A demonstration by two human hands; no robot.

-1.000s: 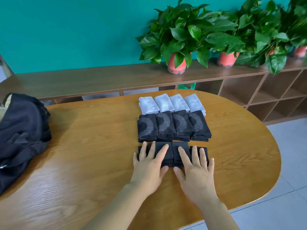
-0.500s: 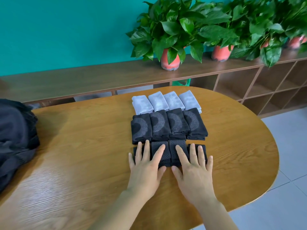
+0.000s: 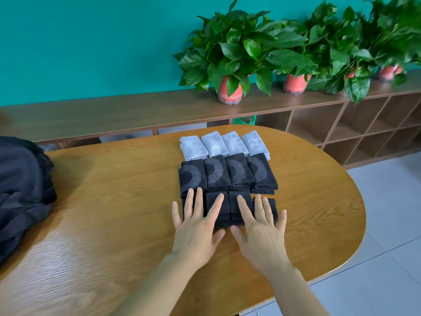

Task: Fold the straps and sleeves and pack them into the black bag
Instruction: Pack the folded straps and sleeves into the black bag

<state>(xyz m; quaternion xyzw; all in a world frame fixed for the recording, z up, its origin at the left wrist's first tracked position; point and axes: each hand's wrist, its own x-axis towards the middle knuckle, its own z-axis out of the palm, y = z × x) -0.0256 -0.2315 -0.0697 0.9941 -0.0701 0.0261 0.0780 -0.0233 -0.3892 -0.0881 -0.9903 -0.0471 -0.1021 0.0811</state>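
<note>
Three rows of folded pieces lie on the wooden table [image 3: 102, 201]. Farthest are several white folded sleeves [image 3: 224, 143], then a row of black folded sleeves [image 3: 227, 172] with grey crescent patterns, and nearest a row of black perforated folded straps [image 3: 230, 201]. My left hand [image 3: 197, 224] lies flat with straight fingers on the left half of the strap row. My right hand [image 3: 259, 226] lies flat on the right half. The hands hide much of that row. The black bag [image 3: 20, 190] sits at the table's left edge, partly out of view.
Behind the table runs a low wooden shelf unit [image 3: 136, 115] with open cubbies on the right. Several potted green plants [image 3: 230, 65] in red pots stand on it against a teal wall. Grey floor tiles [image 3: 387, 224] lie to the right of the table.
Both hands stay flat on the strap row. The view has shifted to the right, so the black bag sits farther toward the left edge of the picture.
</note>
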